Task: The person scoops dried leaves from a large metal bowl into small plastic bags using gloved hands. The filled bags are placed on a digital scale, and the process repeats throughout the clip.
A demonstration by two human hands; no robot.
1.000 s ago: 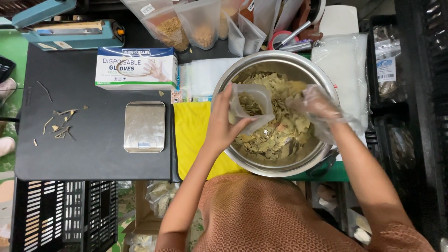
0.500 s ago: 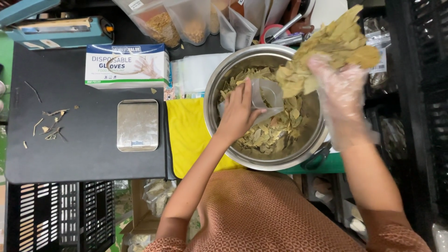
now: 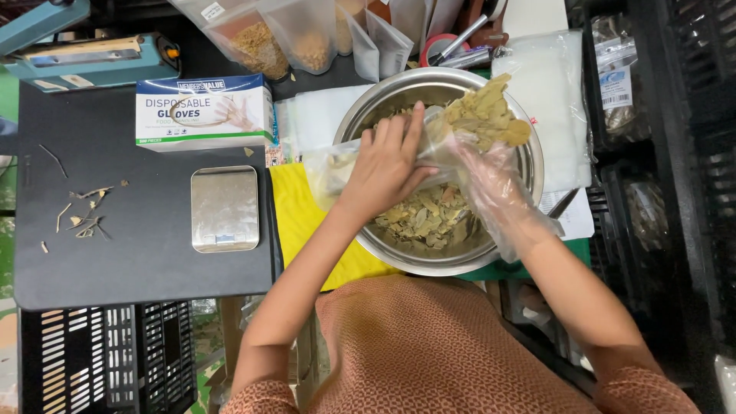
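The gloved right hand (image 3: pixel 491 172) has lowered its dried leaves (image 3: pixel 484 119) seemingly into the clear bag (image 3: pixel 345 165).

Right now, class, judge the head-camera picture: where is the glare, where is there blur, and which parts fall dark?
Head view: glare brightens the steel bowl rim and the small scale; the gloved right hand with its leaves looks slightly soft; the bare left hand holding the clear pouch is sharp; the crates at the edges fall dark.

Black table (image 3: pixel 146 268) bears scale (image 3: pixel 224 208), glove box (image 3: pixel 203 112), leaf scraps (image 3: pixel 80 215) (scattered left).
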